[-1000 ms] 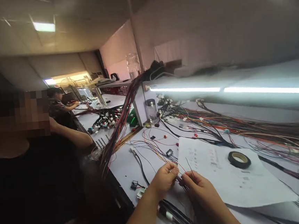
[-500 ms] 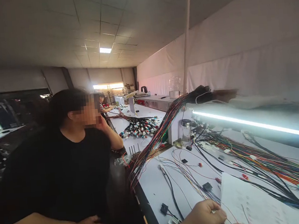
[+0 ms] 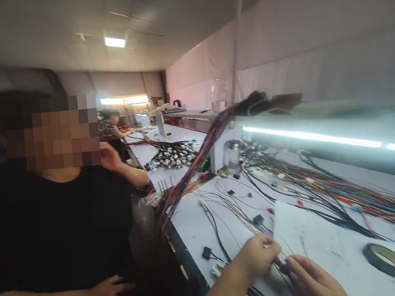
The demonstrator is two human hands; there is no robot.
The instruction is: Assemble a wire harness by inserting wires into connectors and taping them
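Black adhesive tape roll [image 3: 386,259] lies on white paper sheet [image 3: 330,247], at 4 o'clock. Clear glass jar [image 3: 233,156] stands at 11 o'clock. Person in black shirt [image 3: 59,224] sits at 9 o'clock.

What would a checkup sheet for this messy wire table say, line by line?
Surface: long white table, mostly covered with wires.
Job's things: thin wires between both hands, at the edge of a paper sheet.
Clutter: tape roll to the right of the hands; glass jar; small black plugs scattered about.
Hands: left hand pinches the thin wires; right hand touches them, grip too blurred to tell.
Cables: coloured wires spread across the table; thick bundle slants down to its left edge.
Surroundings: strip lamp lit above the table; person in a black shirt close on the left; another person farther back.
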